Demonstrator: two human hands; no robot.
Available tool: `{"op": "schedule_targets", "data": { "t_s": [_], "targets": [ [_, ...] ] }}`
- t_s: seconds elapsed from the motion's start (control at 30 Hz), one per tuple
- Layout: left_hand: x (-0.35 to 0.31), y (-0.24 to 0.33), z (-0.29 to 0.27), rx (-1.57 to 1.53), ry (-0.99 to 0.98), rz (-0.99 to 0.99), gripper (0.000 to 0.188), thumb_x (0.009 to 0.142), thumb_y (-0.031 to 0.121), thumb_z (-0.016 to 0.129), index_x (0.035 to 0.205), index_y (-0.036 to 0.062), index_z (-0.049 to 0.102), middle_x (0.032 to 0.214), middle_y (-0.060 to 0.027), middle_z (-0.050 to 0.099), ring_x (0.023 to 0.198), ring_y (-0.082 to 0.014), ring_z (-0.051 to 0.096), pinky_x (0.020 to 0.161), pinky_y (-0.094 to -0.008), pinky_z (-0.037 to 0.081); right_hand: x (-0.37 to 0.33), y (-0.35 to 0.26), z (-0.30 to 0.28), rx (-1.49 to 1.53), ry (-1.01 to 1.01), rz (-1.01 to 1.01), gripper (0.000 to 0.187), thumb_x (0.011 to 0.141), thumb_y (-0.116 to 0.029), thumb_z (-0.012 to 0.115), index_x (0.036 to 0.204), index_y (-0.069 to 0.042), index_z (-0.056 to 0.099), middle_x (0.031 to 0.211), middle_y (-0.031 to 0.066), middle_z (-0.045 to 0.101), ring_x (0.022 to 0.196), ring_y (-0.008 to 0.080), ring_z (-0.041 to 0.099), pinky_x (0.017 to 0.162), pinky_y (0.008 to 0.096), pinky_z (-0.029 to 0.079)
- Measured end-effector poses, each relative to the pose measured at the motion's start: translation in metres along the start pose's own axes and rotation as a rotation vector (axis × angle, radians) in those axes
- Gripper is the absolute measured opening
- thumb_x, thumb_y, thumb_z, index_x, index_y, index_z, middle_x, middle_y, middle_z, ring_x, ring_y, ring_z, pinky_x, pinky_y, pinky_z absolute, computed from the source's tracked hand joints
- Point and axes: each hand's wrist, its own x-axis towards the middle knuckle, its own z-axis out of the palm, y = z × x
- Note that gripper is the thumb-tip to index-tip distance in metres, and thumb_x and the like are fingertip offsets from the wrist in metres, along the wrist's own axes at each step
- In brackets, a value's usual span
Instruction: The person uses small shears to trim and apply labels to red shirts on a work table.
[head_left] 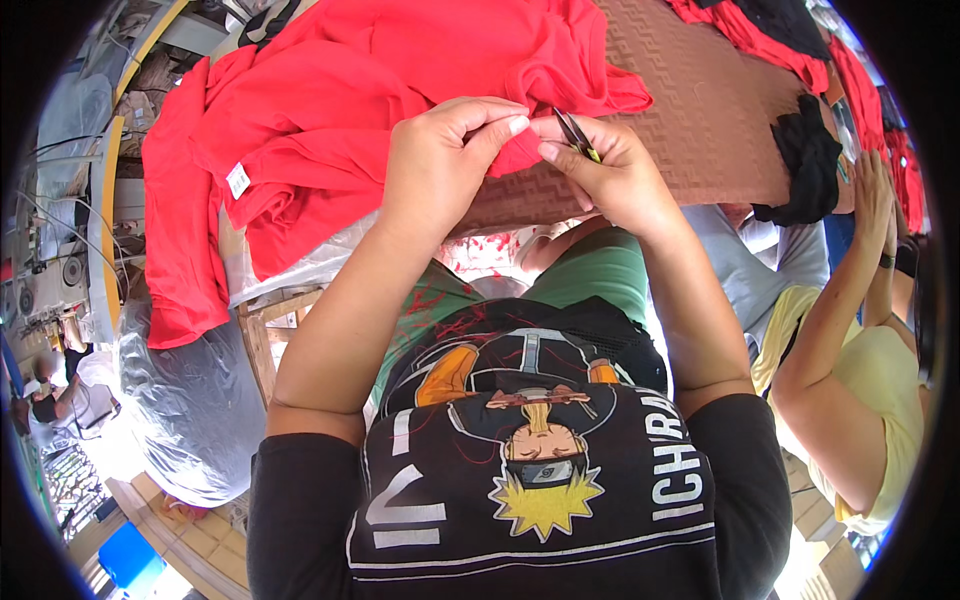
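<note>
A red garment (330,90) lies bunched over the table in front of me, one sleeve hanging down at the left and a small white label (237,181) showing on it. My left hand (440,155) is closed, thumb and fingertips pinching the near edge of the cloth. Close by on the right, my right hand (622,172) curls round a pair of thread snips (575,135), dark blades pointing up and away. Its thumb and forefinger also meet close to the pinched cloth; whether they grip it, I cannot tell. Loose red threads cling to my dark shirt.
The table has a brown textured cover (690,110). A black cloth (806,160) hangs over its right edge, with more red and black garments (770,40) beyond. At the right sits a person in yellow (850,400), hands raised. A plastic-wrapped bundle (185,400) stands lower left.
</note>
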Motion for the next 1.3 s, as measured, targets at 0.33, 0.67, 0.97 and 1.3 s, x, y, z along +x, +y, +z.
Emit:
{"op": "schedule_targets", "data": {
  "t_s": [0.33,0.67,0.97,1.3],
  "targets": [
    [0.004,0.013,-0.014,0.046,-0.297,-0.093,0.015,0.09,0.015,0.064,0.093,0.0003,0.066,0.076,-0.0001,0.064,0.072,-0.0039,0.055,0.067,-0.0217,0.045,-0.008,-0.029,-0.024,-0.639,-0.142,-0.367,0.02,0.085,-0.014,0.069,0.098,0.0,0.062,0.089,0.0064,0.061,0.078,0.0151,0.058,0.072,0.0287,0.047],
    [0.002,0.017,-0.017,0.02,-0.37,-0.116,0.015,0.092,0.015,0.061,0.096,0.0007,0.064,0.078,0.0019,0.062,0.074,-0.0041,0.053,0.069,-0.0219,0.045,-0.015,-0.045,-0.035,-0.529,-0.133,-0.302,0.016,0.084,-0.012,0.069,0.092,-0.001,0.06,0.079,0.0102,0.064,0.074,0.0205,0.064,0.069,0.0311,0.05],
    [0.002,0.023,-0.017,0.056,-0.362,-0.096,0.016,0.092,0.015,0.06,0.096,0.0,0.063,0.081,-0.001,0.065,0.078,-0.0056,0.058,0.073,-0.0228,0.047,-0.01,-0.041,-0.024,-0.592,-0.153,-0.386,0.014,0.082,-0.013,0.069,0.089,-0.002,0.061,0.078,0.0106,0.064,0.072,0.0228,0.063,0.066,0.0325,0.048],
    [-0.009,0.04,-0.064,0.044,-0.473,0.446,0.022,0.095,0.018,0.054,0.087,0.0008,0.064,0.091,-0.0096,0.065,0.084,-0.0172,0.058,0.081,-0.0295,0.046,-0.031,-0.043,-0.046,-0.521,-0.116,-0.145,0.015,0.083,-0.003,0.069,0.095,0.001,0.061,0.084,0.004,0.062,0.077,0.0087,0.057,0.072,0.0249,0.047]
  ]
}}
